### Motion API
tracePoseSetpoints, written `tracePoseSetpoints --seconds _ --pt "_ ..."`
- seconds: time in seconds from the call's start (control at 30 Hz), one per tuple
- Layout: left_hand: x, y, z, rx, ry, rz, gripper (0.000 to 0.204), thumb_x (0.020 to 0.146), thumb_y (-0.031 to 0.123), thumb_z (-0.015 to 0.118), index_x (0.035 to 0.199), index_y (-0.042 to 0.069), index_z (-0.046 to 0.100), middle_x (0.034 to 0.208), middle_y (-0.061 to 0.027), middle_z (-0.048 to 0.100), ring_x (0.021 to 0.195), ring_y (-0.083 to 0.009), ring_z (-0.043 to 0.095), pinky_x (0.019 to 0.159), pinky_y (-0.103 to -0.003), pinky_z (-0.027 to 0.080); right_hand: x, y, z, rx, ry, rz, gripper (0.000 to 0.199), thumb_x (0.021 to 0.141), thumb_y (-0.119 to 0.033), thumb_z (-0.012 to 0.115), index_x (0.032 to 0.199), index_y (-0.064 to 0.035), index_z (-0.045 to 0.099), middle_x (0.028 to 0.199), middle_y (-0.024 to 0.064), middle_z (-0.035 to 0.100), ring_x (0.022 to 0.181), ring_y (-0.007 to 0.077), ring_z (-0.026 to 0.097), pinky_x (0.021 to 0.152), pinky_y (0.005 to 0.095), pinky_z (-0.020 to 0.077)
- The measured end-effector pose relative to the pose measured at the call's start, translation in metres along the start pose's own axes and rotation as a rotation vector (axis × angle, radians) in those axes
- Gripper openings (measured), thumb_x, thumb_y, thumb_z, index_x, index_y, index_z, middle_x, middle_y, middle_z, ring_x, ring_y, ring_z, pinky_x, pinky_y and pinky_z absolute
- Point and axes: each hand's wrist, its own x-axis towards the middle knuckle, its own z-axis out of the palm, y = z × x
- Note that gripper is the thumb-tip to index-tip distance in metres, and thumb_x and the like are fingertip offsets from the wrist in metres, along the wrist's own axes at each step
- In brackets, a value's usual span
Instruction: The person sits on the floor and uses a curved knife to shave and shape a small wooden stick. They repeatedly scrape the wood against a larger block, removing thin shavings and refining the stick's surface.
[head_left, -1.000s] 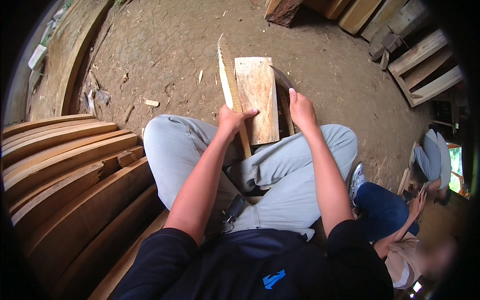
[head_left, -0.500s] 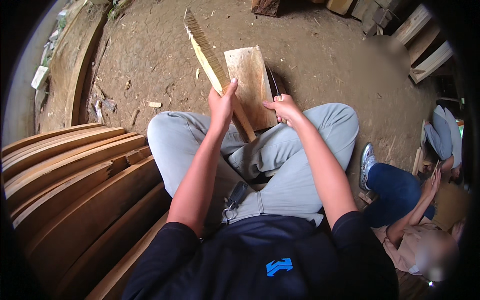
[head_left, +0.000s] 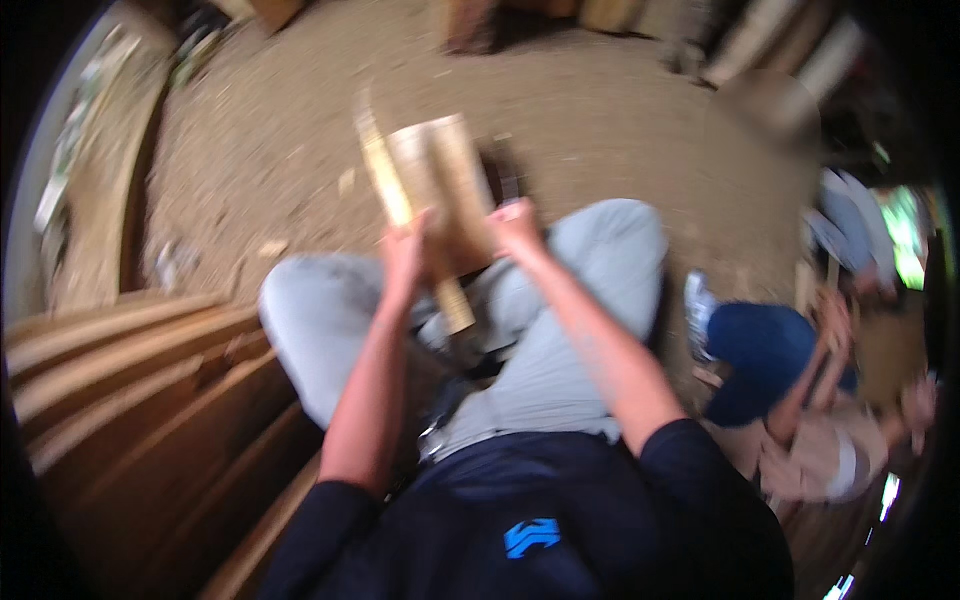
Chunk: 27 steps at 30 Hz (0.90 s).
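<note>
My left hand (head_left: pixel 405 252) is closed around a long pale wooden strip (head_left: pixel 382 172), which slants up and away. The strip's lower end comes out below the hand, over my lap. In the earlier frame a row of fine notches shows along its far part; now motion blurs them. Beside the strip, a wooden block (head_left: pixel 462 185) with a flat face stands between my crossed legs. At the block's right side my right hand (head_left: pixel 516 228) grips a knife (head_left: pixel 511 186) by its handle. The thin blade points away from me and is smeared.
Long boards (head_left: pixel 150 400) lie stacked close at my left. Pieces of timber (head_left: pixel 470 22) stand at the far side of the dirt floor (head_left: pixel 280 130). Near my right knee sits another person in dark blue trousers (head_left: pixel 765 350), and farther back there is one more.
The view has swung and blurred, so most things sit further left or lower. The strip and knife are still in my hands. The right hand looks slightly nearer the left.
</note>
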Motion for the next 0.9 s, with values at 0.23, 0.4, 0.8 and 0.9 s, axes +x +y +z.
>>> tracePoseSetpoints --seconds 0.23,0.4,0.8,0.9 --pt "0.025 -0.017 -0.006 -0.256 -0.036 0.125 0.032 0.087 0.033 0.069 0.1 0.005 0.062 0.081 -0.0008 0.057 0.072 -0.0124 0.055 0.064 -0.028 0.045 -0.061 -0.029 -0.036 0.253 -0.23 -0.01 0.038 0.077 -0.015 0.074 0.097 -0.004 0.044 0.072 0.0053 0.05 0.043 0.0116 0.05 0.036 0.0289 0.04" --pt "0.026 -0.027 0.006 -0.225 -0.114 0.15 0.038 0.087 0.034 0.068 0.108 0.004 0.06 0.091 -0.0024 0.057 0.084 -0.0137 0.054 0.074 -0.029 0.044 -0.073 -0.015 -0.061 0.378 -0.336 -0.085 0.046 0.079 -0.017 0.077 0.101 -0.003 0.039 0.071 0.0037 0.05 0.043 0.0089 0.048 0.037 0.0265 0.0401" --pt "0.005 -0.02 -0.014 -0.126 -0.04 0.37 0.038 0.088 0.027 0.069 0.112 -0.001 0.06 0.096 -0.0066 0.064 0.086 -0.0177 0.058 0.078 -0.033 0.046 -0.072 -0.001 -0.065 0.418 -0.342 -0.13 0.023 0.081 -0.013 0.068 0.087 -0.0068 0.047 0.067 0.003 0.049 0.049 0.0124 0.052 0.04 0.0304 0.0447" --pt "0.021 0.0 -0.054 -0.082 -0.109 0.35 0.034 0.089 0.023 0.067 0.116 0.003 0.061 0.083 -0.0033 0.066 0.067 -0.0195 0.061 0.059 -0.037 0.049 -0.087 -0.038 -0.076 0.505 -0.438 -0.087 0.027 0.081 -0.022 0.071 0.101 -0.0091 0.058 0.08 0.0069 0.059 0.064 0.0171 0.059 0.05 0.0344 0.0507"
